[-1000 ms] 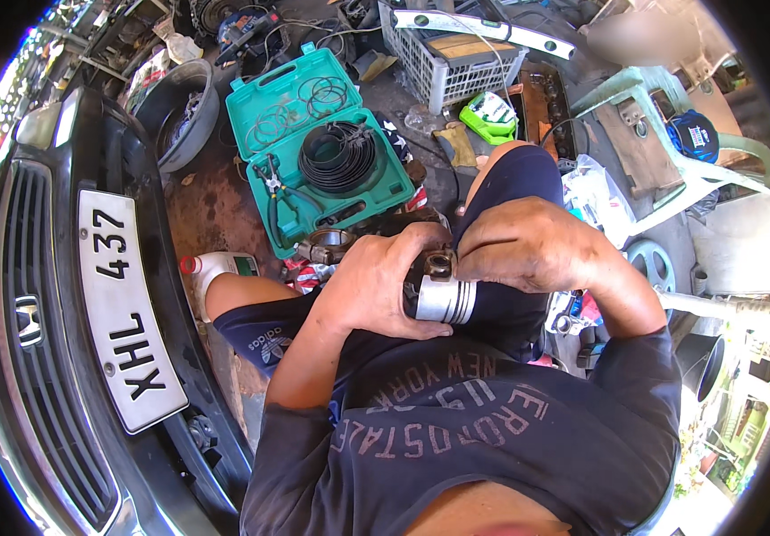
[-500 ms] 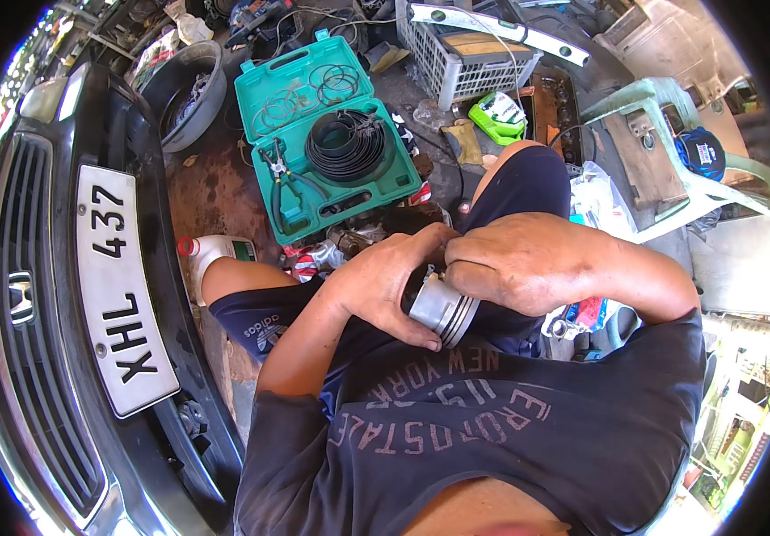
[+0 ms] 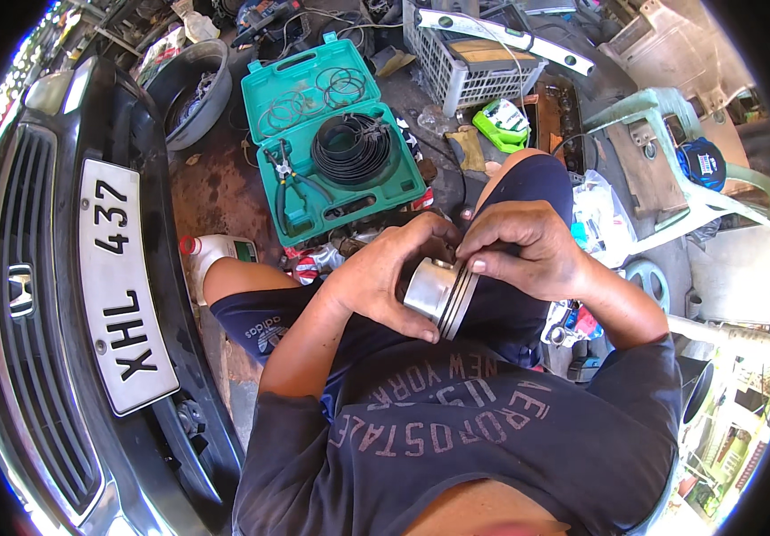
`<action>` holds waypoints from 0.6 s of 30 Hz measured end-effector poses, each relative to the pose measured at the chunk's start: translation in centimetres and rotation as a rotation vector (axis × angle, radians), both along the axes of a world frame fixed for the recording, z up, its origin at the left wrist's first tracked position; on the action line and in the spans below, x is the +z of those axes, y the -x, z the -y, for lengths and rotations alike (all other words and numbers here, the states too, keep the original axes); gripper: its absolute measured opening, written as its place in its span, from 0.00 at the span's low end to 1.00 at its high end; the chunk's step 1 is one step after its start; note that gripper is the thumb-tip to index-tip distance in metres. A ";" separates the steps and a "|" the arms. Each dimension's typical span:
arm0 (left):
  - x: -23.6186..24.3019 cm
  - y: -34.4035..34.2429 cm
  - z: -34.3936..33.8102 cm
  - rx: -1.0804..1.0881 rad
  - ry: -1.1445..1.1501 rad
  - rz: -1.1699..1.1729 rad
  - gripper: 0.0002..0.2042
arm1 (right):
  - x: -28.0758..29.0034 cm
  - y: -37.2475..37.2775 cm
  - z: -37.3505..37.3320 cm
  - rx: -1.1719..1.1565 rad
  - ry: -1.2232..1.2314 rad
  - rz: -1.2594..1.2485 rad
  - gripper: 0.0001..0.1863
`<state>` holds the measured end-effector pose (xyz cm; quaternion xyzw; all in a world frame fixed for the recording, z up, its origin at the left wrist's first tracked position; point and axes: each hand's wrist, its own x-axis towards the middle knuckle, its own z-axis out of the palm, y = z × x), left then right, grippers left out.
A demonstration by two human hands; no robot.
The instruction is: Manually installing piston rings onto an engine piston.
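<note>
A silvery metal piston (image 3: 432, 290) lies tilted above my lap, its grooved end toward the right. My left hand (image 3: 371, 275) is wrapped round its smooth side, thumb below and fingers above. My right hand (image 3: 532, 248) is closed in a pinch, with thumb and forefinger on the upper edge of the grooved end. Whether a thin ring sits between those fingertips is too small to tell. Beyond my hands lies an open green tool case (image 3: 264, 192), holding pliers (image 3: 288, 183) and a coil of black bands (image 3: 349, 147). Thin metal rings (image 3: 342, 85) rest in its lid.
A car's front bumper (image 3: 170, 357) runs along the left. A grey basin (image 3: 210, 112) stands at the far left. A grey crate (image 3: 456, 80) carries a spirit level (image 3: 505, 37). Near it are a green-and-white container (image 3: 503, 125) and a pale green plastic chair (image 3: 662, 112) at right.
My right hand has turned and drawn back from over the piston, its thumb and forefinger now at the grooved edge. The piston has shifted slightly left in my left hand, showing more of its side.
</note>
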<state>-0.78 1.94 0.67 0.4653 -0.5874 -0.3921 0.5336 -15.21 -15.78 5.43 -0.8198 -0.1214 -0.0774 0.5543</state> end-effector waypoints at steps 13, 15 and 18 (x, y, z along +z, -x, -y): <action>-1.2 0.3 0.4 0.378 -0.119 -0.090 0.45 | -2.0 0.2 -3.1 -0.374 -0.209 -0.160 0.36; -1.3 0.3 0.4 0.368 -0.112 -0.097 0.44 | -2.6 0.0 -2.5 -0.357 -0.200 -0.148 0.37; -1.0 0.4 0.5 0.376 -0.107 -0.102 0.44 | -2.8 -0.2 -2.3 -0.330 -0.246 -0.187 0.36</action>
